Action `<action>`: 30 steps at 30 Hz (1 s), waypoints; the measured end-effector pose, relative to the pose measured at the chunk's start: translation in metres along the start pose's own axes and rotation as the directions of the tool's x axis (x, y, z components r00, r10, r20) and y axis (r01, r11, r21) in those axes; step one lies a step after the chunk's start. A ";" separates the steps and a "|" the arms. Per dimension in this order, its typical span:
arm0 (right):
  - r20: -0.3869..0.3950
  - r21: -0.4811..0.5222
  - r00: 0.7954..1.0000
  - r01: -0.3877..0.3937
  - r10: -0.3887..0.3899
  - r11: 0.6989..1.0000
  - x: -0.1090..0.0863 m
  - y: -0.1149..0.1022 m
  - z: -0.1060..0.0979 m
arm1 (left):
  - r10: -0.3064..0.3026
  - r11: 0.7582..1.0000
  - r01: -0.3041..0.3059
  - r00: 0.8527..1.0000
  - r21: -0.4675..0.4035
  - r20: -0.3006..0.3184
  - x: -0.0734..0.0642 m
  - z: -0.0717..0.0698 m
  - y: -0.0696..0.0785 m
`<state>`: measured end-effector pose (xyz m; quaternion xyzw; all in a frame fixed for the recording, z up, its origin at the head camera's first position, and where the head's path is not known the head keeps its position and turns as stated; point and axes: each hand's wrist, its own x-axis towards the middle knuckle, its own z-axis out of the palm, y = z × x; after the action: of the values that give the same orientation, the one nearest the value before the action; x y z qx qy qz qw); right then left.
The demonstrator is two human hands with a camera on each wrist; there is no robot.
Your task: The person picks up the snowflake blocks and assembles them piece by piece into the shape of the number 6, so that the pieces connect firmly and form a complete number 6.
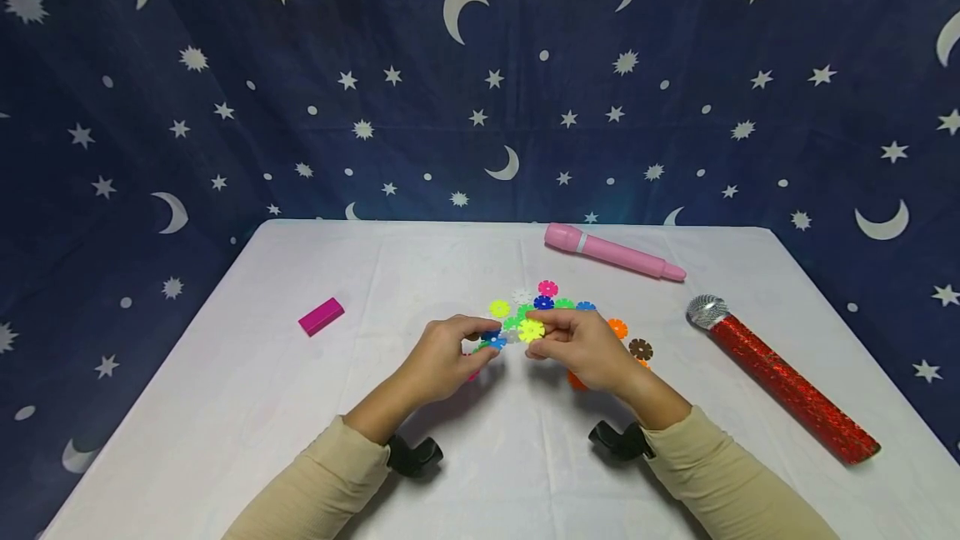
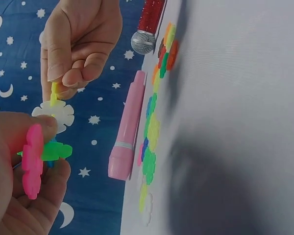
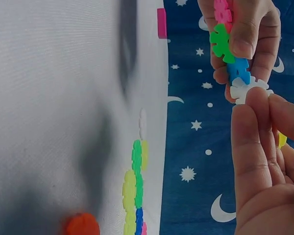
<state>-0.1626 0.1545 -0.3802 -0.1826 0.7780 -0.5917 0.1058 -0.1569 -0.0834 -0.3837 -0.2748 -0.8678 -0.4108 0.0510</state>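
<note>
- here's my left hand (image 1: 444, 359), thumb and fingers pinched on a short chain of notched discs, gripping around the blue disc (image 3: 239, 71).
- that chain runs pink disc (image 2: 33, 161), green disc (image 2: 58, 151), blue, then white disc (image 2: 61, 115), its long axis slanting across my front, white end towards my right.
- and my right hand (image 1: 588, 348), fingers closed to a narrow pinch, has the yellow disc (image 1: 531, 330) by its edge!
- here's what matters: white sits right between my hands, just beyond the left fingertips, with yellow on its right-hand side.
- yellow overlaps white's rim in the left wrist view; whether their slots are locked, i can't tell.
- both hands are up off the desk (image 1: 187, 440), close together, left steadying the chain, right nearer its free end, i judge.
- loose discs (image 1: 543, 302) lie just past my fingers.
</note>
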 end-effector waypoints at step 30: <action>-0.025 -0.146 0.999 0.024 -0.028 0.989 0.004 0.002 -0.002 | -0.090 0.948 0.131 0.985 -0.291 0.149 0.006 0.000 0.001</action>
<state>-0.1671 0.1547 -0.3812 -0.1920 0.8180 -0.5371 0.0738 -0.1615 -0.0805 -0.3807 -0.2571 -0.8109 -0.5206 -0.0727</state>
